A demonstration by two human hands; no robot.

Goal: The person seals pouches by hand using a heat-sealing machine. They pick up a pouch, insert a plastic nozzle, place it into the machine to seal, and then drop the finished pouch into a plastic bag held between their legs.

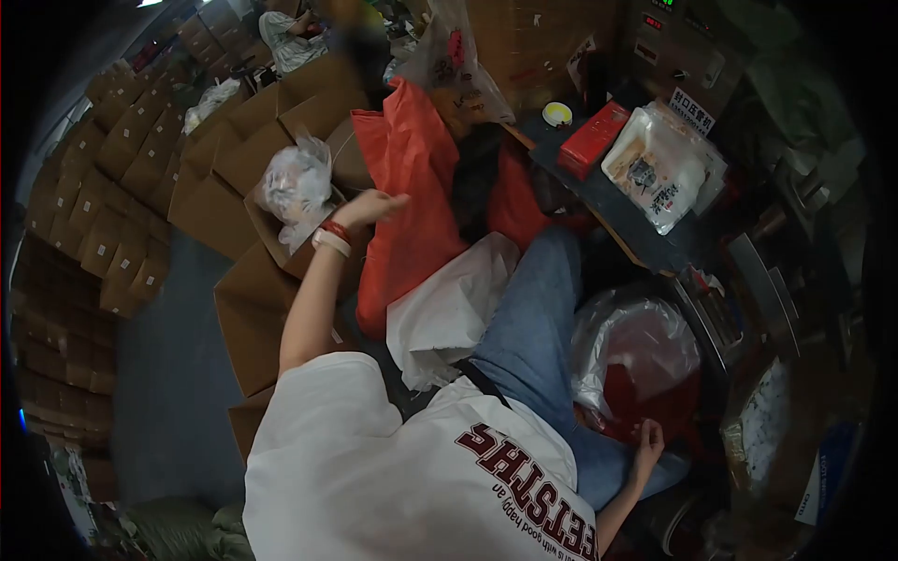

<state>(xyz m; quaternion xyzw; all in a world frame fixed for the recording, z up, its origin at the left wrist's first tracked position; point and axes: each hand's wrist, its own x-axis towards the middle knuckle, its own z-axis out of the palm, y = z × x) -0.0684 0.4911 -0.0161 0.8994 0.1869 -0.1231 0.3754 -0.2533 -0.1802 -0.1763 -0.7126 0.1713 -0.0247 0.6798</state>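
Observation:
My left hand (pixel 372 208) reaches out beside a tall orange-red sack (pixel 409 220). Its fingers are loosely stretched, and nothing shows in them. Just beyond that wrist, a clear plastic bag with whitish contents (pixel 297 185) sits in an open cardboard box (pixel 257 220). Low on the other side, my right hand (pixel 647 443) is beside a red tub (pixel 645 397) lined with a clear plastic bag (pixel 599 341). The right fingers are slightly bent and apart, with no object visible in them. A white sack (pixel 447 309) lies against my leg, next to the orange-red one.
A dark worktop (pixel 599 201) carries a red box (pixel 595 140), a stack of printed plastic packs (pixel 655 168) and a yellow-and-white roll (pixel 557 114). Behind it stands a machine with a control panel (pixel 678 56). Stacked cartons (pixel 112 196) line the left; another person (pixel 292 39) is far back.

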